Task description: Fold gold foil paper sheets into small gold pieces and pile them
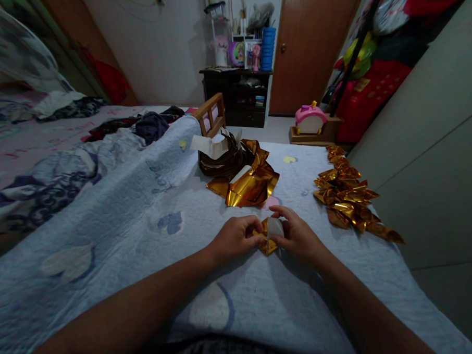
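Note:
Between my hands is a small piece of gold foil paper [267, 245], partly folded, with a white underside turned up on its right. My left hand [237, 238] pinches its left side between thumb and fingers. From the right, my right hand [297, 234] grips the white flap, thumb low and fingers behind it. Just beyond my hands lie loose gold foil sheets [252, 185], beside a curled stack of paper [223, 159] with dark brown edges and a white sheet on top. Several folded gold foil pieces [350, 198] are heaped in a row at the right edge.
Everything rests on a pale blue quilt [146, 264] with heart patterns. A wardrobe [428, 189] stands close on the right. Rumpled clothes [151, 126] lie at the left. Farther back are a dark cabinet [232, 99], a wooden door [306, 43] and a pink toy [310, 119].

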Action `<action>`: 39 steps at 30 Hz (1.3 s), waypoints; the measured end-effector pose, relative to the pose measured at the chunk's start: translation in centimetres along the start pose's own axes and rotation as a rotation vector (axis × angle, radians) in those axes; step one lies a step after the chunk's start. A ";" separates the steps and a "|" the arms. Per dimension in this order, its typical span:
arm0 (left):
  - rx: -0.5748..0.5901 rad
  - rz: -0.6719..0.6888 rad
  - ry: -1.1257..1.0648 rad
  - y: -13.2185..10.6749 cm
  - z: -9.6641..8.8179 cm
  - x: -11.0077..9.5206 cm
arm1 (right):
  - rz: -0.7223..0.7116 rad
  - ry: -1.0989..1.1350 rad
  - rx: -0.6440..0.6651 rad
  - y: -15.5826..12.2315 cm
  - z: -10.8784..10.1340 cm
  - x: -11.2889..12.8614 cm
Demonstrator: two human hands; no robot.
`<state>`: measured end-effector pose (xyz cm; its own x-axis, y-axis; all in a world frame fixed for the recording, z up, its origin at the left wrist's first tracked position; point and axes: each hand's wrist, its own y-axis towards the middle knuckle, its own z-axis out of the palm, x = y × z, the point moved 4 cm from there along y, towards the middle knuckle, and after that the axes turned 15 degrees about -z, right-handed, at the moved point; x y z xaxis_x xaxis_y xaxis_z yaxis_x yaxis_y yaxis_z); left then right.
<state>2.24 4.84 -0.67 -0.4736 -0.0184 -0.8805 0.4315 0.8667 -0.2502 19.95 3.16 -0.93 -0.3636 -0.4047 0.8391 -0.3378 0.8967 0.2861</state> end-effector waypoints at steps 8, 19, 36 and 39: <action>-0.191 0.191 0.518 -0.6 0.4 -0.9 | -0.166 -0.299 0.044 -0.2 0.9 0.6; -0.145 0.551 0.674 -1.1 1.9 -1.5 | -0.141 -0.341 0.049 -0.2 0.4 -0.3; -0.197 0.614 0.787 -1.4 2.2 -0.9 | -0.007 -0.429 0.077 -0.1 -0.2 -0.9; -0.195 0.641 0.859 -1.6 2.4 -1.0 | -0.006 -0.448 0.063 -0.1 -0.5 -0.8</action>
<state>3.84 2.29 -0.33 -0.6148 0.7542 -0.2307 0.6964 0.6565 0.2900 20.67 3.53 -1.44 -0.6966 -0.4602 0.5503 -0.3885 0.8869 0.2500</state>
